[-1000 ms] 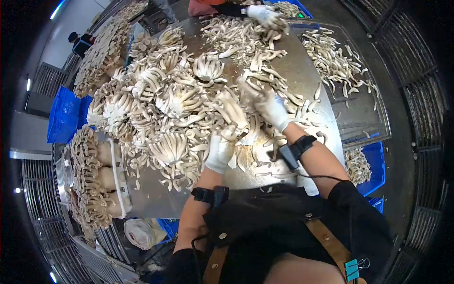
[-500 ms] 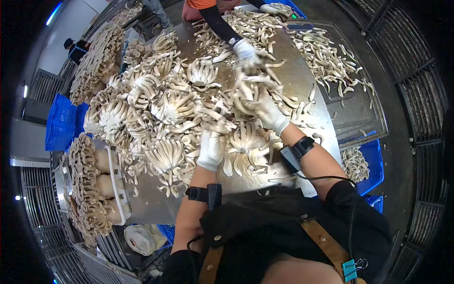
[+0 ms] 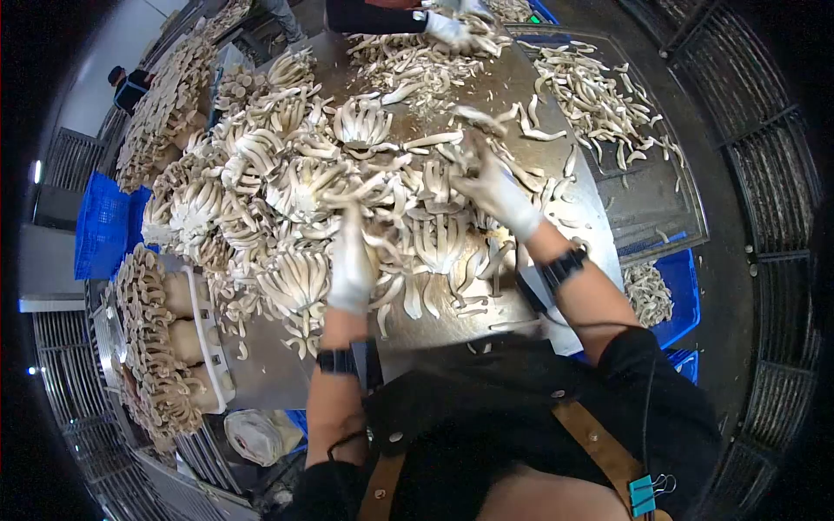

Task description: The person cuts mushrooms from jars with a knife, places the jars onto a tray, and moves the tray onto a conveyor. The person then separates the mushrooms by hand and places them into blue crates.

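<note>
My left hand [image 3: 352,269], in a white glove, is over the near side of the mushroom pile with its fingers smeared by motion. Beside it lies a fanned mushroom cluster [image 3: 295,280]. Further right, my right hand [image 3: 499,198] reaches over the pile, thumb and fingers apart though blurred. Just beyond its fingertips a single mushroom [image 3: 479,119] shows motion blur. Between my hands another mushroom cluster [image 3: 439,243] rests on the metal table [image 3: 282,378], with loose stems around it.
Across the table, a co-worker's gloved hand [image 3: 449,30] is among loose mushrooms. More mushrooms [image 3: 595,104] lie on a tray at right. A blue crate [image 3: 686,291] with mushrooms stands below. Bottled mushroom clusters sit in a white rack [image 3: 208,343] at left, near a blue basket [image 3: 104,226].
My left hand has moved left and slightly down, away from the stems it was at. My right hand has shifted slightly; a mushroom is now beyond it. The co-worker's hand has drawn back.
</note>
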`<state>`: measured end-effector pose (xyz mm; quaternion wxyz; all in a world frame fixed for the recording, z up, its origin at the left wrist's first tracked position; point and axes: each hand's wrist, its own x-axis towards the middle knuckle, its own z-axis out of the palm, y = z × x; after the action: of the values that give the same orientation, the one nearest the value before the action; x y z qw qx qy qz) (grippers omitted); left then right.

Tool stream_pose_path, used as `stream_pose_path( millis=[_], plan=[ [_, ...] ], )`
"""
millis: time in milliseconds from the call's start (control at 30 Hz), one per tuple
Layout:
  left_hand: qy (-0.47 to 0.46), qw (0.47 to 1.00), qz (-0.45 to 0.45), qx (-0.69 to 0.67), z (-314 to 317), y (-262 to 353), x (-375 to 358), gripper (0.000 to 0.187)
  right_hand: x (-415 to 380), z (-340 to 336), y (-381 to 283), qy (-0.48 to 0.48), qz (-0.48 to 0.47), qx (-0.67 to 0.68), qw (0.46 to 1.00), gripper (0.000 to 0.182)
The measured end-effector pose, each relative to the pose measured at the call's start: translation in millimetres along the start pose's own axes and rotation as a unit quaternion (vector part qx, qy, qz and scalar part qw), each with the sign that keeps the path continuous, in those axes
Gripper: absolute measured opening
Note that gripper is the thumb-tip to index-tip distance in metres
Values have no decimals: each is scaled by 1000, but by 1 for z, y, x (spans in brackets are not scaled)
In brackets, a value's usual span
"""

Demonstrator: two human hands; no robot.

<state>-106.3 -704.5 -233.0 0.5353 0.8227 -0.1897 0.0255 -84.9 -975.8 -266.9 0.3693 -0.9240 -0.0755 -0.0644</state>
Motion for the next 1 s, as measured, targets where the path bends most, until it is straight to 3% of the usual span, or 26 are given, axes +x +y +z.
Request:
stream_pose_path(
  millis=[67, 100, 133, 200, 267, 300, 333, 400, 433, 467, 500, 533, 567, 600, 633, 667, 700, 767, 800, 867, 900, 933, 967, 1000],
  plan=[
    [-26, 909, -306, -281, 19, -6, -19, 56, -43, 6, 4, -31, 72, 155, 985, 50],
    [-48, 879, -364, -306, 35, -21, -25, 57, -62, 21, 6, -74, 132, 233, 961, 50],
    [-86, 867, -284, -401, 59, -77, -35, 52, -74, 44, 9, -117, 178, 235, 948, 50],
    [-233, 906, -332, -119, 78, -49, -21, 37, -75, 86, 4, -123, 200, 97, 967, 55],
    [-194, 854, -374, -305, 81, -47, -18, 31, -62, 45, -36, -74, 179, 104, 976, 55],
    [-179, 816, -403, -373, 76, -37, -21, 30, -66, 53, -17, -75, 128, 151, 977, 52],
    [-162, 774, -432, -434, 71, -27, -23, 29, -63, 18, -48, -107, 131, 258, 951, 51],
    [-113, 895, -310, -299, 73, -30, -33, 32, -67, 34, -9, -147, 103, 360, 915, 49],
    [-81, 917, -226, -318, 66, -4, -31, 33, -66, 22, -15, -139, 141, 446, 873, 42],
    [-79, 918, -223, -318, 70, -15, -35, 33, -63, 11, -23, -130, 174, 528, 821, 35],
    [-53, 887, -242, -390, 76, -35, -42, 32, -66, 19, -22, -52, 170, 562, 808, 33],
    [-26, 849, -259, -459, 79, -45, -49, 32, -68, 24, -33, -53, 169, 562, 808, 33],
    [-99, 912, -245, -315, 69, -32, -52, 31, -69, 31, -48, -75, 133, 476, 866, 29],
    [-102, 911, -245, -314, 69, -30, -54, 31, -72, 34, -56, -94, 96, 384, 914, 25],
    [-93, 928, -206, -294, 71, -29, -56, 29, -72, 37, -48, -81, 139, 318, 934, 22],
    [-80, 944, -162, -275, 72, -27, -53, 28, -66, 31, -41, -78, 136, 317, 935, 22],
    [-79, 945, -158, -275, 69, -27, -48, 28, -59, 23, -32, -65, 154, 436, 884, 26],
    [-117, 936, -190, -272, 56, -30, -50, 29, -55, 23, -34, -92, 99, 491, 861, 29],
    [-135, 930, -207, -272, 54, -30, -54, 30, -55, 29, -38, -132, 24, 425, 895, 27],
    [-143, 949, -189, -209, 60, -20, -56, 35, -65, 44, -49, 21, 55, 299, 952, 25],
    [-90, 930, -222, -278, 59, -17, -49, 35, -58, 41, -44, 22, 47, 297, 953, 25],
    [-38, 902, -258, -343, 57, -14, -46, 34, -53, 25, -57, 48, 120, 370, 920, 25],
    [-41, 912, -245, -325, 61, -15, -48, 32, -53, 18, -65, 73, 196, 438, 875, 25],
    [-43, 912, -248, -324, 62, -18, -53, 32, -56, 21, -68, 73, 199, 439, 873, 25]
  ],
)
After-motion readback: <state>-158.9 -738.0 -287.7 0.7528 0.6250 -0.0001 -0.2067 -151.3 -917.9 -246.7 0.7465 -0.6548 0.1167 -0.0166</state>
